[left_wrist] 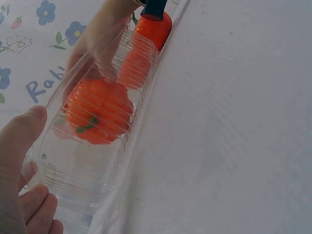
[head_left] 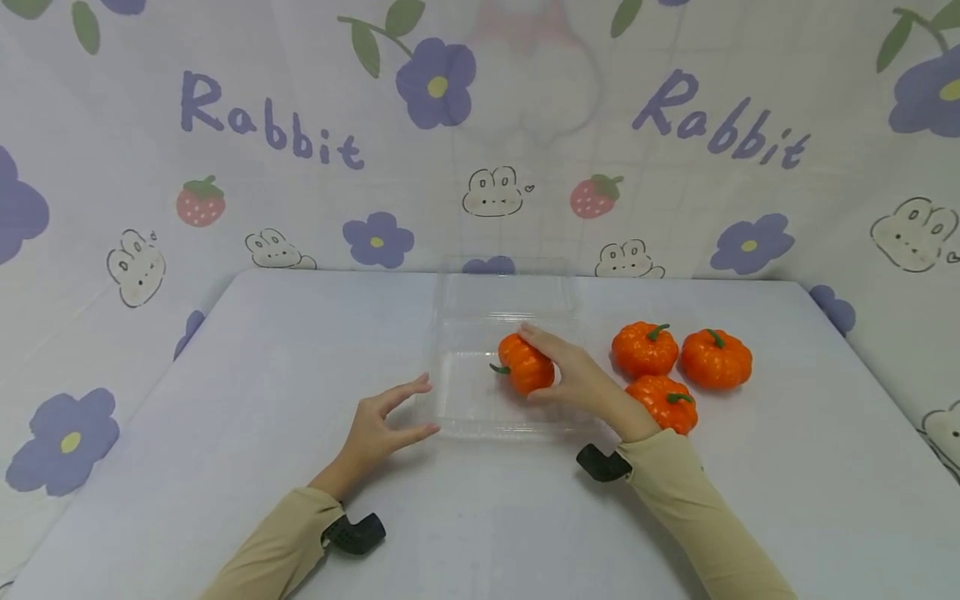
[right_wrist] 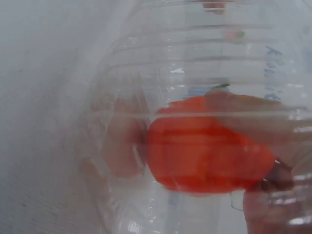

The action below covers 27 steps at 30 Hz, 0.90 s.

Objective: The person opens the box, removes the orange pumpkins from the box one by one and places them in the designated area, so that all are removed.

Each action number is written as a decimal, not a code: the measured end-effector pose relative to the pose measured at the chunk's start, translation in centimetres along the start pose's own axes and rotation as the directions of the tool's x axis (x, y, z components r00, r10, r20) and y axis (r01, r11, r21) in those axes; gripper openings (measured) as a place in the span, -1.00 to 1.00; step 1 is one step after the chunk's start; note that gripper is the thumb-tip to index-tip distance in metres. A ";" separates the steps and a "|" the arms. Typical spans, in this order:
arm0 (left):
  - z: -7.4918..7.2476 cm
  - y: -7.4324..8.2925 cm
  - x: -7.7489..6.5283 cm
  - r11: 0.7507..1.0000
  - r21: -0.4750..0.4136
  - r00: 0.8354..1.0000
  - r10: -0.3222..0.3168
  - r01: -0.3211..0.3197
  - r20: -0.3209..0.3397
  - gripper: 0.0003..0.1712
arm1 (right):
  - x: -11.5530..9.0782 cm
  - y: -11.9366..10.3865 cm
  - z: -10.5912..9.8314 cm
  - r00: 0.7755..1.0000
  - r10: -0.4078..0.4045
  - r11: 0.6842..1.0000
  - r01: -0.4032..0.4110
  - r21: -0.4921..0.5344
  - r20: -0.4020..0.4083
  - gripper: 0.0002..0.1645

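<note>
A clear plastic clamshell box (head_left: 461, 400) lies with its lid (head_left: 506, 293) folded back. Inside or just over its base, my right hand (head_left: 573, 379) grips a small orange toy pumpkin (head_left: 528, 365) between thumb and fingers. The pumpkin is tipped, its green stem toward the left. Through the ribbed plastic wall, the right wrist view shows the same pumpkin (right_wrist: 204, 156) blurred. My left hand (head_left: 378, 425) is at the box's left side, thumb and fingers spread apart. In the left wrist view, that hand's thumb (left_wrist: 29, 129) is near the box rim; firm contact is unclear.
Right of the box sit three more pumpkins: one at the back (head_left: 645, 350), one farther right (head_left: 716, 358), and one in front (head_left: 663, 403), partly behind my right wrist. A white-covered table (head_left: 315, 333) lies beneath, with a patterned cloth (head_left: 525, 167) behind.
</note>
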<state>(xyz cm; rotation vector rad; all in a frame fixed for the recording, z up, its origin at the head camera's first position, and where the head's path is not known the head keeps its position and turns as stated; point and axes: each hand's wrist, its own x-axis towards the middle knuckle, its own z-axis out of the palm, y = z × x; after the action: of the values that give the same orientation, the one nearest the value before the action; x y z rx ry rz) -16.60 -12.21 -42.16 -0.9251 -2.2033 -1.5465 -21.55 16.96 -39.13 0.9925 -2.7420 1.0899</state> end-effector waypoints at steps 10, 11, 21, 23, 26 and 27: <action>0.0 -0.1 0.0 1.000 0.002 1.000 -0.003 0.003 -0.003 -0.46 | 0.0 -0.4 0.3 0.999 0.028 0.995 -0.031 -0.091 -0.039 -0.05; 0.0 -0.1 0.0 1.000 0.004 1.000 -0.002 0.002 -0.003 -0.46 | -0.1 -0.5 0.2 0.998 0.052 0.995 -0.055 -0.078 -0.045 -0.05; 0.0 0.0 0.1 1.000 -0.006 1.000 0.002 -0.002 0.003 -0.47 | -0.2 -0.4 0.0 0.978 0.182 0.981 -0.175 0.080 -0.100 -0.10; 0.0 0.0 0.0 1.000 -0.006 1.000 0.001 -0.001 0.002 -0.47 | -0.1 -0.3 0.0 0.978 0.182 0.981 -0.173 0.086 -0.104 -0.10; -0.1 0.0 0.0 1.000 -0.005 1.000 0.003 -0.003 0.002 -0.47 | -0.1 -0.3 -0.1 0.977 0.178 0.982 -0.170 0.080 -0.115 -0.10; -0.1 0.0 0.0 1.000 -0.007 1.000 0.000 0.000 0.001 -0.47 | -0.1 -0.3 -0.1 0.977 0.175 0.983 -0.167 0.075 -0.118 -0.10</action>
<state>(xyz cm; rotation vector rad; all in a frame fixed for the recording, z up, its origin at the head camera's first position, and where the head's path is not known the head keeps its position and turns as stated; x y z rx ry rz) -16.60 -12.27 -42.16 -0.9273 -2.2002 -1.5547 -21.36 16.90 -38.91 0.6778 -2.7477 1.2260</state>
